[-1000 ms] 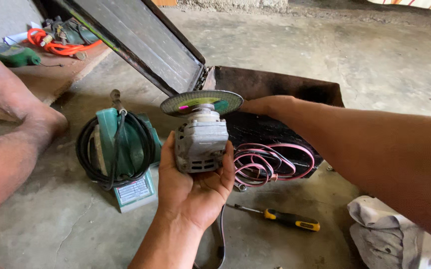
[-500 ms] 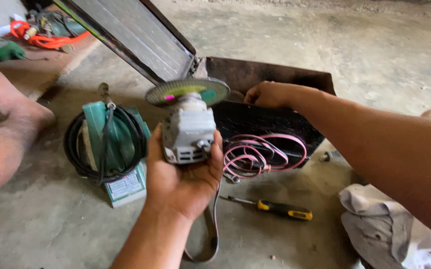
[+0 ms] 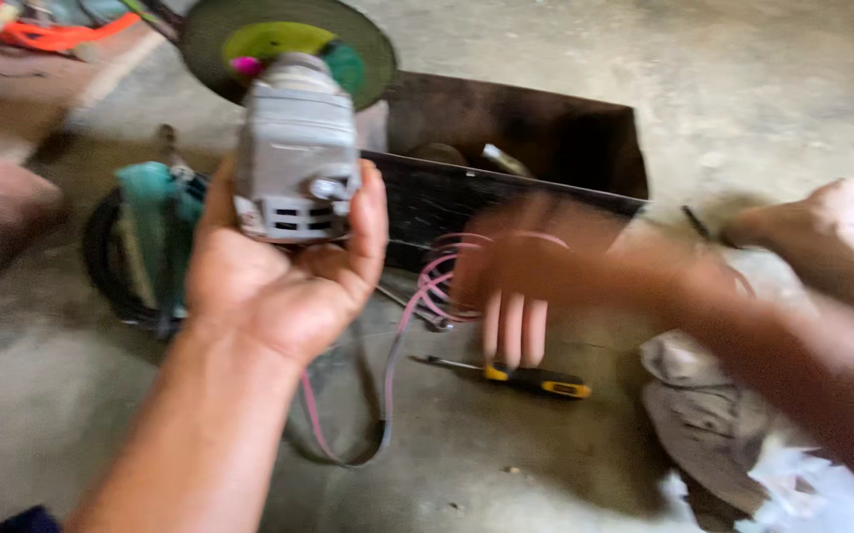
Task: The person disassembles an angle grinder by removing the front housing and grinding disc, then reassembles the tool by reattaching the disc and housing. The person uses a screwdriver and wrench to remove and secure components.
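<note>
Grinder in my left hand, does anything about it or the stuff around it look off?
Nothing looks broken. The grey angle grinder sits upright in the left hand, its disc intact. Its pink cord trails in a loose tangle across the floor near the yellow-handled screwdriver. The right hand is too blurred to judge.

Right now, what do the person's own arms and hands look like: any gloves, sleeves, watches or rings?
Both are bare. The left hand wears no glove, ring or watch that shows, and its forearm is uncovered; a bit of dark blue fabric shows at the frame's bottom edge near the elbow. The right hand is motion-blurred; it looks ungloved, its forearm sleeveless as far as visible.
</note>
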